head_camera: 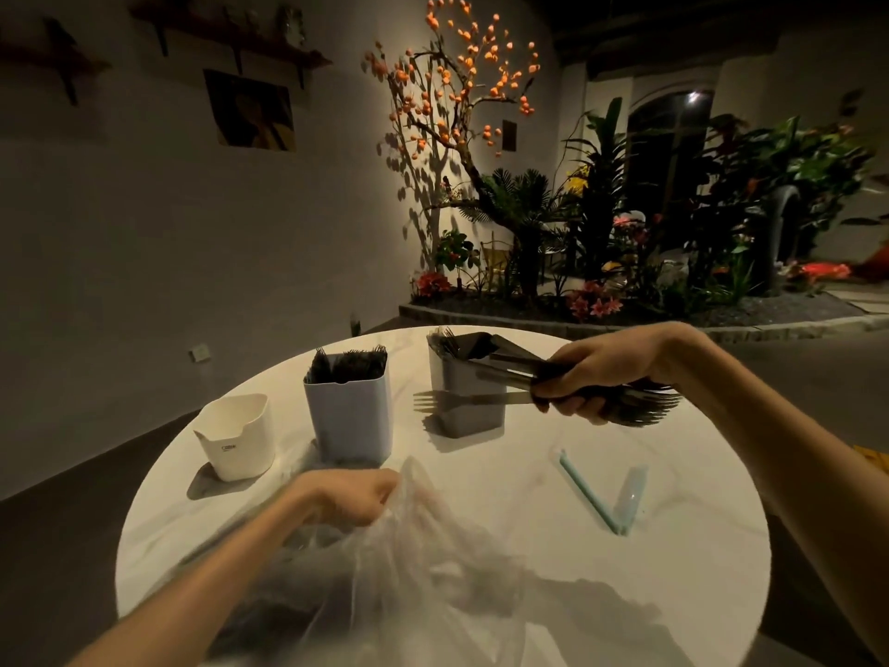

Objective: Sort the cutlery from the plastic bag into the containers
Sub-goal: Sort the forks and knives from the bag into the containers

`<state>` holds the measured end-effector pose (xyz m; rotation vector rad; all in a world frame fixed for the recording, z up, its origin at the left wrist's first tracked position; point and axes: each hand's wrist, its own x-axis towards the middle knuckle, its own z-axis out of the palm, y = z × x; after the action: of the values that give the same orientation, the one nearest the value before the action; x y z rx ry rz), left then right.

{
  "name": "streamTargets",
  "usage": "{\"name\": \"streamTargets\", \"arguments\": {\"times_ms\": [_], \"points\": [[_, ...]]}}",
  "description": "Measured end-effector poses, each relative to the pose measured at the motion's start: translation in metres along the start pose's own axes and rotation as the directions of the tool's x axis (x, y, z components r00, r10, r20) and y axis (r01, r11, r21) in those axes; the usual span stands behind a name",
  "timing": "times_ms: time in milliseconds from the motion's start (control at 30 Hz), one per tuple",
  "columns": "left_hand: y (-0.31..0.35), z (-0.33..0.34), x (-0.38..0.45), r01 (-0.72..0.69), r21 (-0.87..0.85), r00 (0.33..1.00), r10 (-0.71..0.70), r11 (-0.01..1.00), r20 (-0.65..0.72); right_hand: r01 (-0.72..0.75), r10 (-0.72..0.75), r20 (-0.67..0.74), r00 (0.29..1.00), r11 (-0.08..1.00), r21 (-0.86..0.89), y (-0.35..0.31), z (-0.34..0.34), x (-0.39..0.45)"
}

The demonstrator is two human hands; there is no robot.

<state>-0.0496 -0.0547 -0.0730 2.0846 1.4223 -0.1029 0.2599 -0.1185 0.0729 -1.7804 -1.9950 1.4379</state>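
Note:
My right hand [596, 377] grips a bundle of metal cutlery [486, 373] above the round white table [673, 570], with fork tines sticking out on both sides of the fist. The bundle hovers in front of the grey container [466, 416], which holds several forks. My left hand [356, 498] holds the top of the clear plastic bag [409, 570] near the front edge; dark cutlery shows dimly inside it. A tall pale blue container [349, 416] in the middle is full of dark cutlery. A short white container [238, 438] stands at the left.
A light blue bag clip [606, 498] lies open on the table's right side. Beyond the table are a dark floor, a wall at the left and a bed of plants with a lit tree [457, 113] behind.

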Motion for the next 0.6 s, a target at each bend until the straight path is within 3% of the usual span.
{"name": "streamTargets", "arguments": {"times_ms": [67, 100, 133, 200, 267, 333, 433, 533, 600], "points": [[0.020, -0.007, -0.004, -0.117, -0.220, 0.993, 0.110, 0.968, -0.047, 0.014, -0.014, -0.009, 1.000, 1.000, 0.017, 0.000, 0.001, 0.010], [0.024, -0.013, 0.000, -0.198, -0.386, 0.979, 0.165, 0.901, -0.117, 0.023, -0.023, -0.016, 1.000, 0.999, 0.022, 0.000, 0.004, 0.017], [0.022, -0.017, 0.010, -0.243, -0.576, 0.969, 0.168, 0.780, -0.182, 0.040, -0.040, -0.026, 0.999, 0.999, 0.033, 0.001, 0.007, 0.024], [0.020, -0.025, 0.025, -0.261, -0.819, 0.963, 0.192, 0.511, -0.187, 0.100, -0.093, -0.069, 0.993, 0.989, 0.105, 0.005, 0.015, 0.042], [0.029, -0.020, 0.026, -0.258, -0.896, 0.937, 0.322, 0.362, -0.140, 0.183, -0.164, -0.104, 0.981, 0.961, 0.209, 0.011, 0.029, 0.061], [0.043, -0.006, 0.029, -0.308, -0.898, 0.902, 0.397, 0.315, -0.170, 0.251, -0.228, -0.114, 0.967, 0.931, 0.264, 0.014, 0.051, 0.083], [0.063, 0.018, 0.056, -0.320, -0.918, 0.941, 0.195, 0.236, -0.278, 0.296, -0.257, -0.202, 0.945, 0.935, 0.197, 0.023, 0.086, 0.120], [0.070, 0.040, 0.081, -0.247, -0.967, 0.968, -0.026, 0.065, -0.249, 0.306, -0.279, -0.356, 0.892, 0.952, 0.020, 0.042, 0.105, 0.151], [0.065, 0.052, 0.090, -0.226, -0.974, 0.969, -0.100, 0.007, -0.226, 0.312, -0.297, -0.388, 0.873, 0.950, -0.025, 0.054, 0.109, 0.159]]}}
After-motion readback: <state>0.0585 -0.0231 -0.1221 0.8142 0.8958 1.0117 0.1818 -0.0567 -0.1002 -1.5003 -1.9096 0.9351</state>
